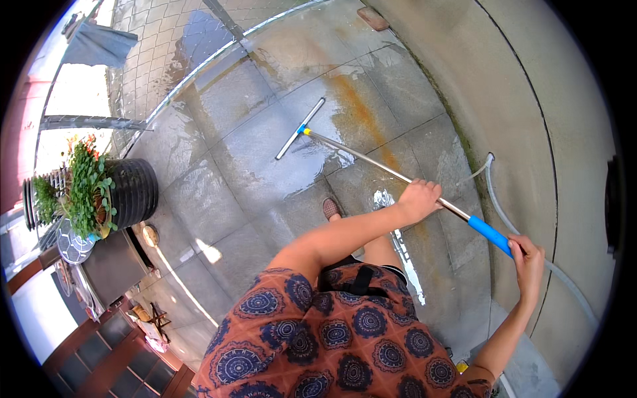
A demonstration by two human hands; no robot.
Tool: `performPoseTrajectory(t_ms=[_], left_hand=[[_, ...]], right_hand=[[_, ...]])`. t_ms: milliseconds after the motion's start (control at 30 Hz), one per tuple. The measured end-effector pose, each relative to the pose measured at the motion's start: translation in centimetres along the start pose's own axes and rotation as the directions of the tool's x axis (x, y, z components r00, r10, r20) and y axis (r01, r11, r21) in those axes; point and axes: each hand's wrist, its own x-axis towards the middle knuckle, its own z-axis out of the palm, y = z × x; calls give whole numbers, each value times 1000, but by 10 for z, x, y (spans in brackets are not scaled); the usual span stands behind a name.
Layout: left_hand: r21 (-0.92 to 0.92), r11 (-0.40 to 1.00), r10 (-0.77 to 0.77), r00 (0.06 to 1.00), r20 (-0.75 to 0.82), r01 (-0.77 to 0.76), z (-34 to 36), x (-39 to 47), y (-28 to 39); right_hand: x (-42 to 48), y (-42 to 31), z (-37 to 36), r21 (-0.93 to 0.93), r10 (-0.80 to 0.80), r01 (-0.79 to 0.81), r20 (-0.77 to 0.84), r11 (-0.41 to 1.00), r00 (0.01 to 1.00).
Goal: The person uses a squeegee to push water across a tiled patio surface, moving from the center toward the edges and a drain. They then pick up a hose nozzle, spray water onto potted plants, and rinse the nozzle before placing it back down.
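Note:
A long-handled floor squeegee (368, 158) lies across the view, its metal pole running from lower right to upper left. My left hand (420, 200) is closed around the metal pole, midway along it. At the far end of the pole, my right hand (526, 261) grips the blue foam handle (490, 236). The squeegee's straight blade (300, 128), joined by a blue and yellow connector, rests on wet grey floor tiles (268, 149). A rust-brown stain (362, 112) runs over the tiles beside the pole. One of my shoes (330, 208) shows below the blade.
A concrete wall (517, 124) with a pale hose (517, 226) stands at the right. A wire mesh fence (199, 72) borders the upper left. Leafy plants (89, 186) and a ribbed black pot (133, 191) stand at the left. A brick (373, 19) lies by the wall.

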Motion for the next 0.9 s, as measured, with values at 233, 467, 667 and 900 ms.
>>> performPoseTrajectory(t_ms=[233,467,667,900], left_hand=[[265,837,-505,862,36,479,-6,-192,-148],[166,776,-630,757,172,608,38,-237,-120],[11,907,-417,893,172,421,166,-87,55],[-214,974,10,934,357,71,273,51,310]], right_hand=[[32,-76,198,27,-592,599,198,800,781],[-6,-43,215,94,-701,702,233,706,674],[-60,144,77,-24,-329,329,3,944,944],[-207,308,-83,-139,131,-177,-288,974,949]])
